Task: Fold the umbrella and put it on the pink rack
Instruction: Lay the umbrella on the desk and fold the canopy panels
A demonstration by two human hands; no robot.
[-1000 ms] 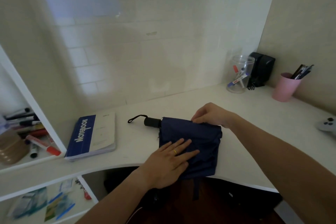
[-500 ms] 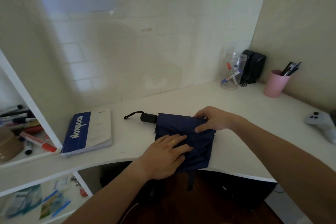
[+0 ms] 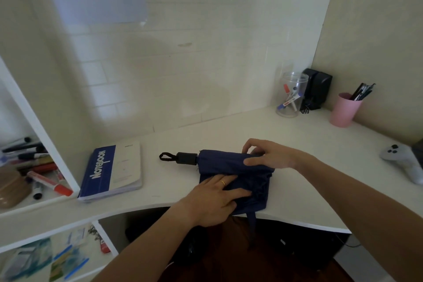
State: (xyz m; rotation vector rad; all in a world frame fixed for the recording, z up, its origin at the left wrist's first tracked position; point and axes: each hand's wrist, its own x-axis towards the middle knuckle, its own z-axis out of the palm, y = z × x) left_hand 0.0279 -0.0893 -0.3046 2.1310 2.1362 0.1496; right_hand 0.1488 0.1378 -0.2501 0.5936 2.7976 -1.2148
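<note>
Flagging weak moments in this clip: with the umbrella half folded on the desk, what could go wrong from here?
1. The left hand only presses flat on the umbrella; the loose cloth may spring open when it lifts.
2. The strap hangs over the desk edge and could be left unfastened or snag.
3. The right hand pinches only the far fold, so the roll may come out uneven.

The dark blue umbrella [image 3: 238, 174] lies flat on the white desk, its black handle pointing left.
</note>
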